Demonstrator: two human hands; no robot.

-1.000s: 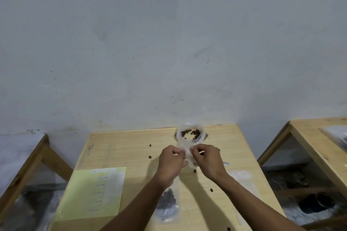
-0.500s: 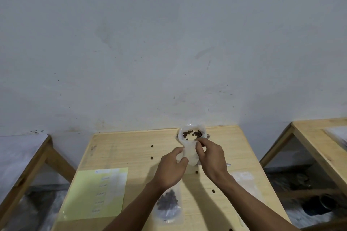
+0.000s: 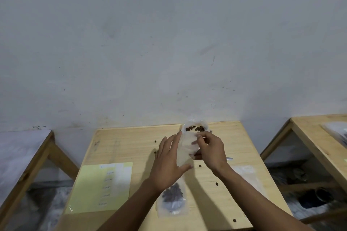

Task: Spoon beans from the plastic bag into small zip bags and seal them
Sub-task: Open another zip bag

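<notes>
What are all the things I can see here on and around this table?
Wooden table: one, light wood, centre, against the wall.
Plastic bag of beans: one, clear with brown beans, far edge of the table.
Small zip bag: one, clear, held between both hands.
Filled zip bag: one, clear with dark beans, lying flat near the front edge.
Yellow sheet: one, pale yellow, table's left side.
Loose beans: several, dark, scattered on the table.
Side tables: two, wooden, left and right.
Left hand: open against the bag.
Right hand: pinching the bag.
</notes>
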